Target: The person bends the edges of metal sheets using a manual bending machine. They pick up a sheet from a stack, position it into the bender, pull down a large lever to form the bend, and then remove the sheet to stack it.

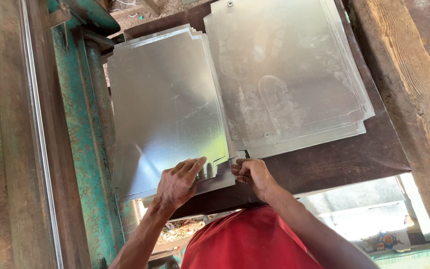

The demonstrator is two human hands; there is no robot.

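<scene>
Galvanised sheet metal is filling the work area, and both hands are working at the near edge of the left stack of sheets (167, 107). The left hand (177, 183) is lying flat on the top sheet, fingers stretched forward and slightly spread, pressing down just beside a notched corner. The right hand (251, 173) is curling its fingers together and pinching the near right corner of that same stack, thumb and fingertips closed on the thin edge. The two hands are sitting near each other, with the notched corner between them.

Beyond the right hand, a second stack of sheets (289, 74) is lying fanned out, its left edge overlapping the stack being gripped. Both stacks are resting on a dark brown table (339, 159), whose bare surface is showing to the right of the pinching hand. To the left of the flat hand, a green-painted machine frame (78, 129) is running alongside the stack's edge, close against it. Far right, a rough wooden beam (414, 99) is bordering the table. Below the hands, the person's red shirt (245, 241) is showing.
</scene>
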